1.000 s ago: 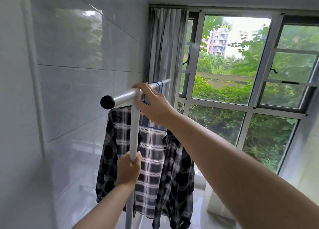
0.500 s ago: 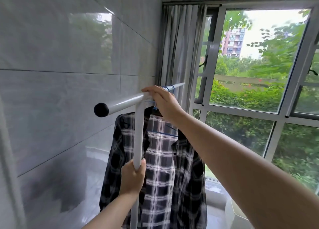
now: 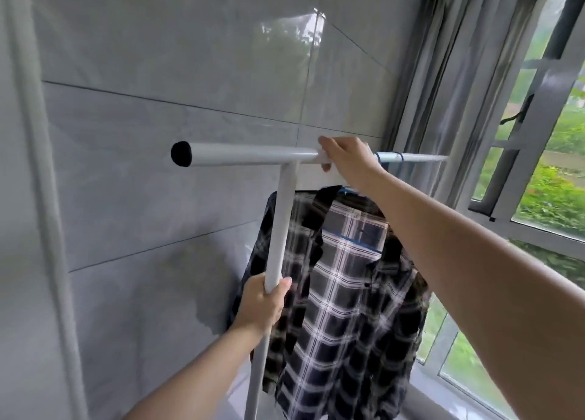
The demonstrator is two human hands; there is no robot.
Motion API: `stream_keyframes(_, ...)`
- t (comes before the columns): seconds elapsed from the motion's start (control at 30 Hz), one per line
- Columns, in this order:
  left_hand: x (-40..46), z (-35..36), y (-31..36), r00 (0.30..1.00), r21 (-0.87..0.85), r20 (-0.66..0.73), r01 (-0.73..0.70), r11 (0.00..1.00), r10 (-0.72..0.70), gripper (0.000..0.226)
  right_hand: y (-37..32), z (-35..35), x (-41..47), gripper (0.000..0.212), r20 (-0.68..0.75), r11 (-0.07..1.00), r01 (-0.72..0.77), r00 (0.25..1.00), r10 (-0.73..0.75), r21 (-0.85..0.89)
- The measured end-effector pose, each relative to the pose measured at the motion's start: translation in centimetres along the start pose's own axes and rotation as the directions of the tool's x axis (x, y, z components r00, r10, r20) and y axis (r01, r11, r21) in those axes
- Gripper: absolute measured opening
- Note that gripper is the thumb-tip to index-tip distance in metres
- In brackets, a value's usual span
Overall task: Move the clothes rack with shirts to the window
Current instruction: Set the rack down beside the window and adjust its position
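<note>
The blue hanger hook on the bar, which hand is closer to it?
Right. The right hand grips the bar beside the blue hook; the left hand holds the upright pole lower down.

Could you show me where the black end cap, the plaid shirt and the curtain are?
black end cap (image 3: 181, 153), head view, middle of the cap on the bar's near end.
plaid shirt (image 3: 345, 296), head view, front panel below the collar.
curtain (image 3: 452, 80), head view, folds beside the window.

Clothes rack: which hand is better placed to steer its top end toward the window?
Right hand: it grips the top bar nearest the window. Left hand holds the upright pole lower down.
</note>
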State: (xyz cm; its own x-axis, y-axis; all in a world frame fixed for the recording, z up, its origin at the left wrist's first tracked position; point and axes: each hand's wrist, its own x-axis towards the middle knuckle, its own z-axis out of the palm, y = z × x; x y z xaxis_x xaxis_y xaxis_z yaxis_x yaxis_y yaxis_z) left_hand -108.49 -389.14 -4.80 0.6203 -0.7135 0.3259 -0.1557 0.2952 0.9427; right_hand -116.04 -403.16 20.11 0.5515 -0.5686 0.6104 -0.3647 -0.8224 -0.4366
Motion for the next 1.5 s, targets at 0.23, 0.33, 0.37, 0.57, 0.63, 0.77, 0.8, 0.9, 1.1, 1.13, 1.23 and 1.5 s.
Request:
stream_keyframes(0.23, -0.6, 0.4, 0.3, 0.987, -0.009, -0.159, 0.040, 0.999, -0.041, 0.044, 1.0, 1.7, 0.9, 0.062, -0.031, 0.983, 0.091, 0.996, -0.087, 0.157)
stream_keyframes(0.33, -1.1, 0.5, 0.1, 0.978, -0.015, -0.203, 0.043, 0.999, -0.045, 0.043, 0.9, 2.0, 0.4, 0.057, -0.065, 0.963, 0.147, 0.989, -0.136, 0.224)
stream_keyframes(0.37, -1.3, 0.6, 0.1, 0.976, -0.014, -0.212, 0.044, 0.999, -0.046, 0.042, 0.8, 2.1, 0.3, 0.055, -0.070, 0.956, 0.161, 0.987, -0.148, 0.247)
stream_keyframes(0.57, -1.8, 0.8, -0.1, 0.966, 0.047, -0.260, 0.024, 0.999, -0.011, 0.041, 0.7, 2.1, 0.0, 0.049, -0.092, 0.936, 0.190, 0.981, -0.170, 0.297)
stream_keyframes(0.63, -1.5, 1.3, 0.1, 0.976, 0.061, -0.218, 0.011, 0.998, 0.003, 0.039, 1.0, 1.8, 0.4, 0.048, -0.061, 0.943, 0.166, 0.986, -0.155, 0.289)
stream_keyframes(0.77, -0.5, 1.7, 0.0, 0.983, 0.086, -0.184, 0.008, 0.996, 0.008, 0.041, 1.4, 2.1, 1.8, 0.042, 0.033, 0.962, 0.123, 0.990, -0.135, 0.242)
stream_keyframes(0.8, -0.1, 1.6, -0.2, 0.983, 0.092, -0.185, 0.008, 0.996, 0.009, 0.042, 1.5, 2.4, 2.2, 0.045, 0.043, 0.964, 0.120, 0.990, -0.134, 0.237)
stream_keyframes(0.9, 1.1, 1.5, -0.7, 0.978, 0.103, -0.208, 0.011, 0.995, 0.011, 0.041, 1.9, 3.4, 3.2, 0.049, 0.047, 0.963, 0.093, 0.993, -0.108, 0.252)
stream_keyframes(1.1, 4.4, 1.5, -2.1, 0.974, 0.125, -0.226, -0.008, 0.992, 0.036, 0.042, 2.6, 4.2, 5.5, 0.039, 0.057, 0.966, 0.041, 0.997, -0.057, 0.255)
stream_keyframes(1.13, 5.2, 1.4, -2.5, 0.972, 0.130, -0.234, -0.003, 0.992, 0.033, 0.043, 2.8, 4.5, 6.0, 0.040, 0.049, 0.970, 0.038, 0.997, -0.052, 0.239)
stream_keyframes(1.23, 6.9, 1.3, -3.2, 0.968, 0.142, -0.249, 0.008, 0.990, 0.028, 0.044, 3.3, 5.1, 7.0, 0.040, 0.042, 0.987, 0.040, 0.998, -0.047, 0.155)
stream_keyframes(1.5, 10.9, 2.6, -5.0, 0.969, 0.104, -0.247, -0.002, 0.995, 0.027, 0.047, 6.9, 6.5, 10.0, 0.042, 0.051, 0.997, 0.029, 0.998, -0.033, 0.077)
